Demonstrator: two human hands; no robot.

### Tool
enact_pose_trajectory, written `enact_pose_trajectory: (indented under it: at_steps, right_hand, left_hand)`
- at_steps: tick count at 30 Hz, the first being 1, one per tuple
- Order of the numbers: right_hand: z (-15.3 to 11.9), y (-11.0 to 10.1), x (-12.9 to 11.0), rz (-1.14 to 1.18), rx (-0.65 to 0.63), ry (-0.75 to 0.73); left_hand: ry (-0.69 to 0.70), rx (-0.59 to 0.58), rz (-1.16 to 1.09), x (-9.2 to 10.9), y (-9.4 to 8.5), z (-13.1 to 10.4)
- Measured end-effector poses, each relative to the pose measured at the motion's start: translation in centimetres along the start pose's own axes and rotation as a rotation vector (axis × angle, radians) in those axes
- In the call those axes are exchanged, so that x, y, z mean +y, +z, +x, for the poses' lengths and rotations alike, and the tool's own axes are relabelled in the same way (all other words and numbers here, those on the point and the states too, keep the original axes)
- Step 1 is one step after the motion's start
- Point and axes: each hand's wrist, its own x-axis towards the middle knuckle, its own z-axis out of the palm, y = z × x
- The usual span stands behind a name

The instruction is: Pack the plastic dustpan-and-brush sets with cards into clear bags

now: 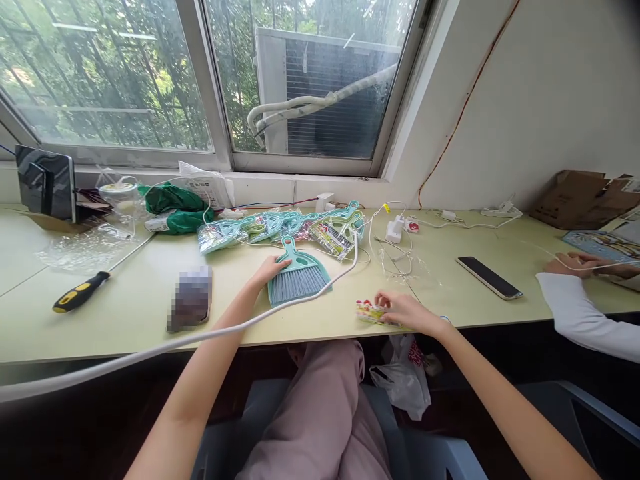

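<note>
A teal dustpan with a grey-bristled brush [299, 283] lies on the table in front of me. My left hand [273, 269] grips it at the left side, just below the handle. Close to the table's front edge, my right hand [400, 311] has its fingers curled onto a small yellow printed packet [367, 311] with red spots; part of the packet is hidden under the fingers. Behind the dustpan lies a row of similar teal and green dustpan sets [273, 227], several of them in clear wrappers.
A screwdriver [83, 290] and a phone [193, 300] lie to the left; another phone [489, 277] is to the right. A white cable [250, 323] crosses in front of me. A plug adapter [395, 229] stands behind. At the far right rest a co-worker's hands [575, 263].
</note>
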Motion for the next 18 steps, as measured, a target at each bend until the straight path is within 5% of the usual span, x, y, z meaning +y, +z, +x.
enact_pose_trajectory:
  at_steps: [5,9,13,18]
  right_hand:
    - [3.7,1.4,-5.8,0.104,0.135,-0.287]
    - [9.2,2.7,-8.6,0.195,0.109,-0.478]
    - [14.7,5.4,-8.7,0.057,0.066,-0.441]
    - [17.6,8.9,-7.0,-0.046,0.212,-0.351]
  left_hand:
    - [-0.009,0.02,-0.025,-0.5,0.1,0.2]
    - [0.023,-0.031,-0.08,-0.7,0.1,0.2]
    - [-0.01,-0.042,-0.102,-0.6,-0.1,0.3]
    - [-0.029,-0.045,-0.149,-0.6,-0.1,0.5]
